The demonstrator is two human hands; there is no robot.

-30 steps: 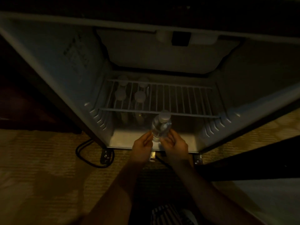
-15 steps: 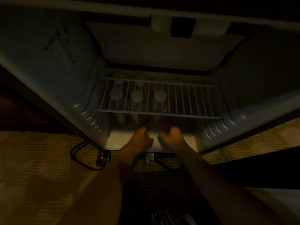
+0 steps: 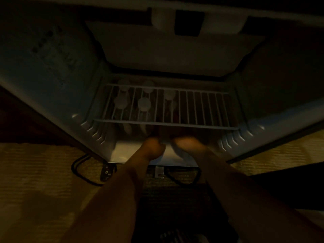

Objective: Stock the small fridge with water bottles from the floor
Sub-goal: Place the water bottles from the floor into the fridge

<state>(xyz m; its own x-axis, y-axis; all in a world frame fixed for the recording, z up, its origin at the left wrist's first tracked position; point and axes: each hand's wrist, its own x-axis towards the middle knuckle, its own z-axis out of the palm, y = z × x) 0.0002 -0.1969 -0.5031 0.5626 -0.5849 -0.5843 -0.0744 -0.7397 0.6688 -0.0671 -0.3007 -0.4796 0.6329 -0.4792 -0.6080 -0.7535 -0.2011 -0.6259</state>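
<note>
The small fridge (image 3: 52, 71) stands open on the floor. Under its wire shelf (image 3: 206, 109) stand several water bottles at the left, their white caps (image 3: 144, 104) showing through the wires. One more water bottle (image 3: 169, 94) stands just right of them. My left hand (image 3: 154, 146) and my right hand (image 3: 187, 144) reach in under the shelf's front bar. Their fingers, dim and blurred through the wires, lie on either side of that bottle's body and hold it.
A closed freezer flap (image 3: 166, 50) fills the fridge's top. The right half of the lower compartment (image 3: 213, 111) holds no bottles. A black cable (image 3: 78, 169) loops on the beige carpet (image 3: 35, 181) at the fridge's left foot. A dark mat lies under my arms.
The bottle I held at the fridge's front edge has gone in under the wire shelf and further back. Both hands followed it in; the view moved closer.
</note>
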